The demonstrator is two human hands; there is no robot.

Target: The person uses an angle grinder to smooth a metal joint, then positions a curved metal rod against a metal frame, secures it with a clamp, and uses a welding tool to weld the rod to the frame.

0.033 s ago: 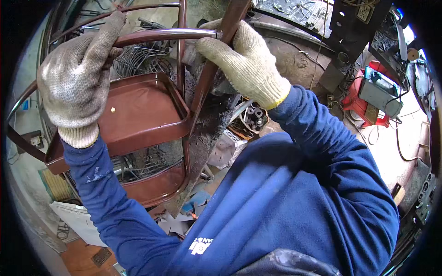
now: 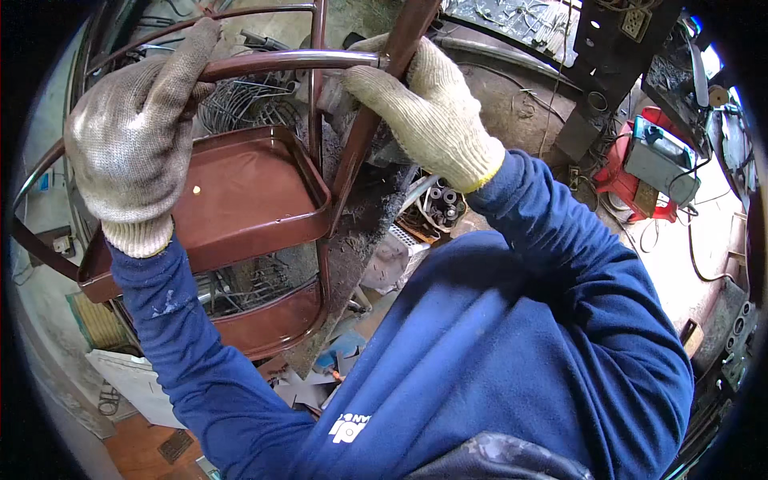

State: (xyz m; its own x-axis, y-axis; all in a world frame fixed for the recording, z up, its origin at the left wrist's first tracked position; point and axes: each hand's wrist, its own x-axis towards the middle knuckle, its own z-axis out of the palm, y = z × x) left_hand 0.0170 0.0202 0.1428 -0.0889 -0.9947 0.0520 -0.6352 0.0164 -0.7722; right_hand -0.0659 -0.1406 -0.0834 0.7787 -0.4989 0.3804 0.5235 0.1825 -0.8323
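Note:
A brown painted metal frame with curved rails and uprights stands at the upper left, and brown trays are set into it. My left hand (image 2: pixel 132 136), in a worn greyish knit glove, is closed round its curved tube rail (image 2: pixel 296 59), with one finger stretched along toward the farther rail. In a cream knit glove with a yellow cuff edge, my right hand (image 2: pixel 440 116) wraps the slanted brown upright (image 2: pixel 358 144) near where the rail joins it. Its thumb lies across the near side; the other fingers are partly hidden behind. The upper tray (image 2: pixel 248 188) carries a small pale yellow bit (image 2: pixel 197 190).
A second brown tray (image 2: pixel 268 324) sits lower down. Coiled wire (image 2: pixel 240 108) lies behind the frame. Beyond my right arm are a container of round metal parts (image 2: pixel 445 204), a red stand (image 2: pixel 612 172) with a grey box (image 2: pixel 662 164) on it, and loose cables.

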